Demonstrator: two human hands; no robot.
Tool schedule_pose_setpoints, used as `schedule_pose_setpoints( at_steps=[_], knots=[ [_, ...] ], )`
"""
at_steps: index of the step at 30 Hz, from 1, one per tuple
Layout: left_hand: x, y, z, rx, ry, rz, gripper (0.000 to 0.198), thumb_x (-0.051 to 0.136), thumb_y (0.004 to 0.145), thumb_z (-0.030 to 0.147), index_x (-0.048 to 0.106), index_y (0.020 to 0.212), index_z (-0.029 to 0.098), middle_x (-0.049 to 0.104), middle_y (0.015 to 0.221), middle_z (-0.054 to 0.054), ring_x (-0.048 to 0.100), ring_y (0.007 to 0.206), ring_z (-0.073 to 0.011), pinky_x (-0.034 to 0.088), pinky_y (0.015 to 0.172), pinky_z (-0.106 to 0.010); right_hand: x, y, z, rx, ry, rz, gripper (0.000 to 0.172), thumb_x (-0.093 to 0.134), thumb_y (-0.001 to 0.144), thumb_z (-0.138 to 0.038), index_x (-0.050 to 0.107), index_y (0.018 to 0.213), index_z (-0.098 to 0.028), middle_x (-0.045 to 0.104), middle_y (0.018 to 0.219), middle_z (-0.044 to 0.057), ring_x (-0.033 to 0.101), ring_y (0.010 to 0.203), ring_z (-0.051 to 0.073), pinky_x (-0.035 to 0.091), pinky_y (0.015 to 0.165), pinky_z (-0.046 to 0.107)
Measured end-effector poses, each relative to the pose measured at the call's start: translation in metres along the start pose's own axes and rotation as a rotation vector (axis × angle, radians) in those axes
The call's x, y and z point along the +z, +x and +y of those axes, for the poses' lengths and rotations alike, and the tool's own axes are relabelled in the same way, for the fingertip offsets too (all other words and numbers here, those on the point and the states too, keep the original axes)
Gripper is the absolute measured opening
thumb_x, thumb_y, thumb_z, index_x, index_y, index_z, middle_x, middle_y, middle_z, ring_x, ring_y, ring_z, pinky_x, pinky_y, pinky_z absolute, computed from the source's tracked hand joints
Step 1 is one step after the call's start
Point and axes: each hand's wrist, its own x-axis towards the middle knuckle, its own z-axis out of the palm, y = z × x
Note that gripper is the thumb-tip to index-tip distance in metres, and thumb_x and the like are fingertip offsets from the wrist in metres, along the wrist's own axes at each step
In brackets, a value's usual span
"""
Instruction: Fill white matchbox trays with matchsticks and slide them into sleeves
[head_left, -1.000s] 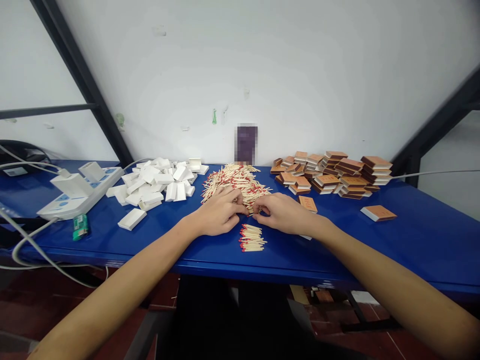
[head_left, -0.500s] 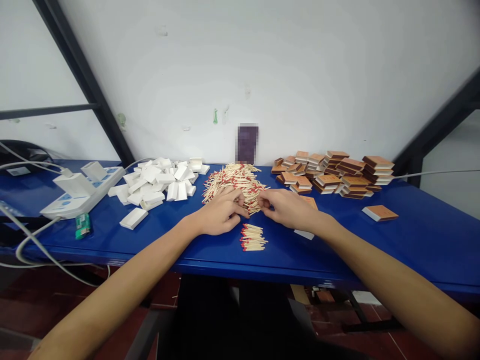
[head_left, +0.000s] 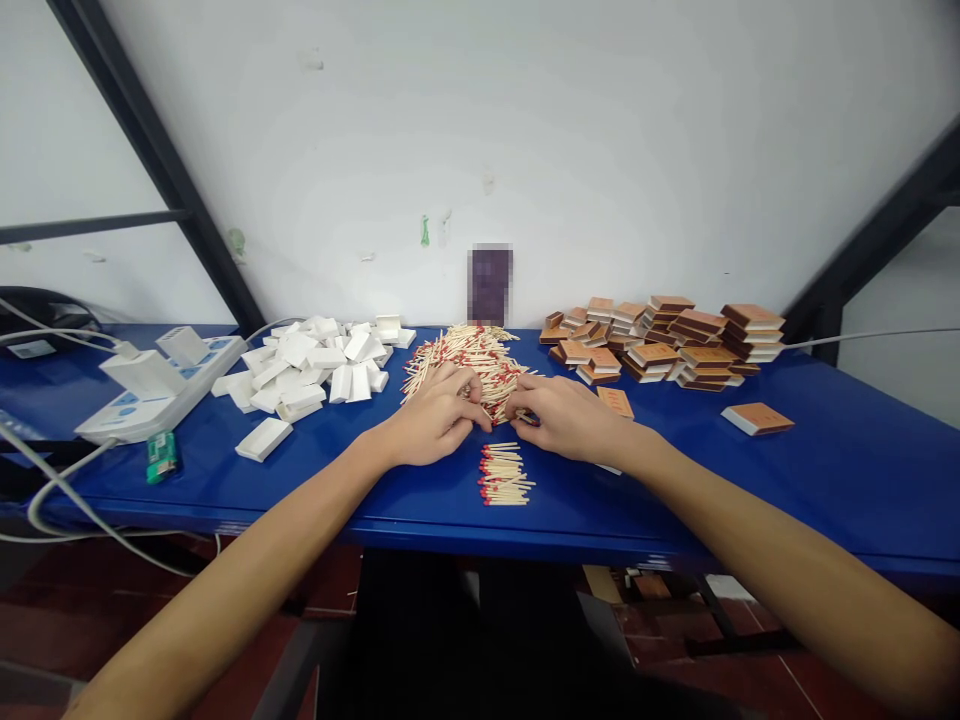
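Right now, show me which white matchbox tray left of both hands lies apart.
The white matchbox tray in front of the heap of white trays: it lies alone on the blue table, while those are piled together.

A white power strip (head_left: 131, 412) bearing two adapters (head_left: 144, 374) lies near a small green packet (head_left: 160, 456) and a dark post (head_left: 161, 165).

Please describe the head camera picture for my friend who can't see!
A person's left hand and right hand are at a heap of red-tipped matches on a blue table. Nearer lies a small row of matches; white trays sit left, brown matchboxes right.
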Motion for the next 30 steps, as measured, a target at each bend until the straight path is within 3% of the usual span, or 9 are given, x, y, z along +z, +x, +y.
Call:
schedule_pose_setpoints(
  at_steps=[4,10,17,24,30],
  knots=[
    [0.003,-0.001,-0.003,0.007,0.101,0.016,0.029,0.051,0.086,0.014,0.076,0.094,0.025,0.052,0.101,-0.006,0.045,0.101,-0.0251,0.036,0.092,-0.044,0.002,0.000,0.001,-0.005,-0.002,-0.004,0.016,0.055,0.091,-0.023,0.071,0.088,-0.022,0.062,0.091,0.004,0.057,0.079,0.017,0.029,0.063,0.029],
    [0.004,0.000,-0.003,0.024,0.163,0.014,0.033,0.052,0.084,0.015,0.074,0.106,0.026,0.050,0.107,-0.008,0.044,0.104,-0.0267,0.038,0.094,-0.045,-0.001,0.001,-0.001,-0.044,0.026,-0.041,0.018,0.054,0.092,-0.021,0.071,0.093,-0.021,0.065,0.094,0.004,0.058,0.079,0.017,0.031,0.065,0.029],
    [0.005,-0.001,-0.001,0.028,0.184,0.044,0.028,0.055,0.084,0.015,0.076,0.100,0.025,0.052,0.122,-0.009,0.044,0.114,-0.0292,0.036,0.101,-0.048,0.000,0.001,-0.002,-0.043,0.019,-0.022,0.018,0.054,0.092,-0.020,0.072,0.093,-0.019,0.067,0.094,0.005,0.061,0.082,0.018,0.033,0.068,0.029],
    [0.009,0.001,0.001,0.047,0.241,0.129,0.021,0.052,0.092,0.019,0.066,0.107,0.019,0.054,0.126,-0.012,0.046,0.114,-0.0281,0.039,0.098,-0.045,-0.003,0.001,-0.006,-0.117,0.155,-0.047,0.015,0.056,0.090,-0.021,0.071,0.087,-0.019,0.067,0.093,0.006,0.061,0.086,0.020,0.040,0.075,0.030],
    [0.015,0.004,0.000,0.072,0.316,0.096,0.019,0.053,0.096,0.026,0.069,0.105,0.022,0.052,0.130,-0.013,0.045,0.116,-0.0308,0.038,0.097,-0.047,-0.010,-0.003,-0.005,-0.102,0.222,-0.041,0.009,0.058,0.087,-0.022,0.066,0.088,-0.020,0.068,0.093,0.004,0.060,0.084,0.019,0.039,0.073,0.029]
  ],
)
